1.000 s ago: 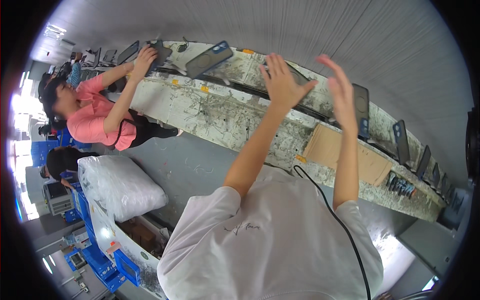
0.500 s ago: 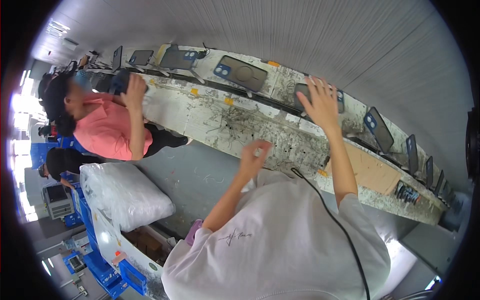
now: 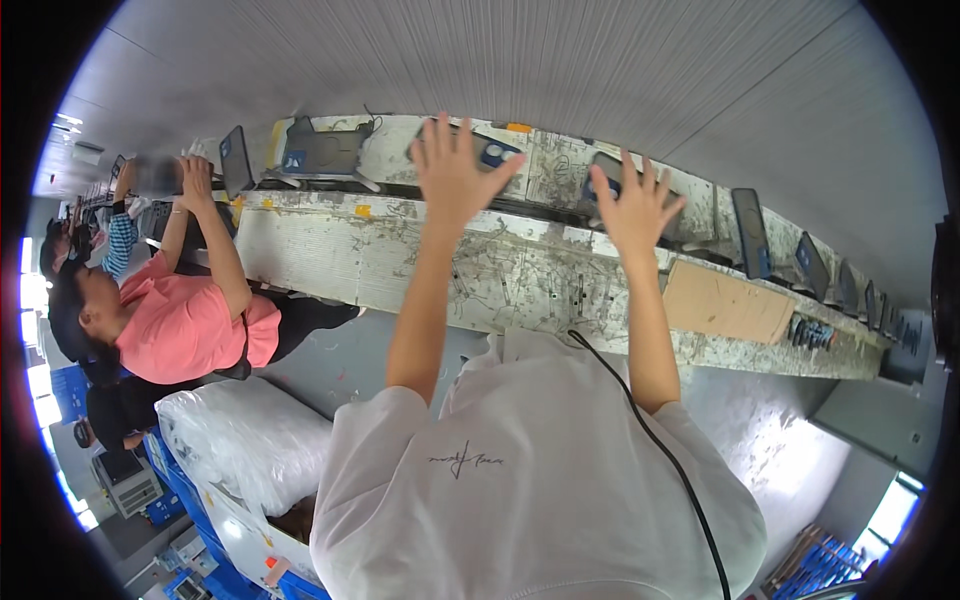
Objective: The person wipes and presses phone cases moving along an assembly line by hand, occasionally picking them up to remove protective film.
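Both my arms stretch forward over a long, scratched white workbench [image 3: 330, 265]. My left hand [image 3: 455, 165] is open with fingers spread, over a dark flat device with a blue patch [image 3: 495, 152] on the belt behind the bench. My right hand [image 3: 635, 205] is also open and spread, above another dark flat device [image 3: 603, 170]. I cannot tell whether either hand touches its device. Neither hand holds anything. A black cable [image 3: 655, 440] runs down my white shirt.
More dark flat devices [image 3: 750, 232] lie along the belt to the right, and a grey one [image 3: 320, 152] to the left. A cardboard sheet [image 3: 728, 302] lies on the bench. A person in a pink shirt [image 3: 180, 325] works at left. A white wrapped bundle [image 3: 250, 440] sits over blue crates.
Half a second ago my left hand was drawn back near my chest with fingers closed; now it reaches forward, open. My right hand stays over the belt. The view has shifted along the bench.
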The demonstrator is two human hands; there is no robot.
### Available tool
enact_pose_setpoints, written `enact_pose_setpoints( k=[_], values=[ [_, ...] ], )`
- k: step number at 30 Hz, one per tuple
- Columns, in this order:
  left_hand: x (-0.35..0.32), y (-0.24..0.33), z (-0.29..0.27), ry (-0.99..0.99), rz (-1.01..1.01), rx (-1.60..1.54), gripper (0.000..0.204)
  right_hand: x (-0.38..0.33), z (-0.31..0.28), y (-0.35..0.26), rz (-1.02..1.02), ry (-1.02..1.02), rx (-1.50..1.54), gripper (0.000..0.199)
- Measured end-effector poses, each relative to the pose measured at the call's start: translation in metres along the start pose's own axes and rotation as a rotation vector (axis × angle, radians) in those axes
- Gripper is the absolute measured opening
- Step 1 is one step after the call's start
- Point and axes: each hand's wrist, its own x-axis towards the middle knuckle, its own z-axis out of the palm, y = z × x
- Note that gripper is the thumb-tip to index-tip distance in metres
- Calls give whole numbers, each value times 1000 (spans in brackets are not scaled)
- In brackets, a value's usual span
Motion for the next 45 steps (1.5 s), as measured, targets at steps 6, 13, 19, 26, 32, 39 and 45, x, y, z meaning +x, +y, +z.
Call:
enact_pose_setpoints(
  k=[6, 13, 19, 26, 32, 39, 45],
  values=[
    [-19, 97, 29, 28, 27, -95, 116, 7, -27, 84, 68, 18, -55, 83],
    [-110, 134, -5, -174, 449, -815, 47, -3, -60, 104, -8, 354, 463, 39],
    [-198, 73, -22, -602, 140, -948, 14, -34, -40, -58, -433, 98, 746, 33],
    [-128, -23, -61, 161, -35, -611, 10, -13, 8, -48, -173, 133, 149, 74],
    [1, -23, -39, 7, 302, -304, 95, -10, -9, 43, -239, 246, -5, 81],
    [8, 74, 18, -289, 415, -211, 141, -5, -67, 98, -236, 192, 273, 64],
    [-79, 126, 36, -89, 431, -547, 108, -12, -77, -21, -468, -59, 908, 48]
  ],
)
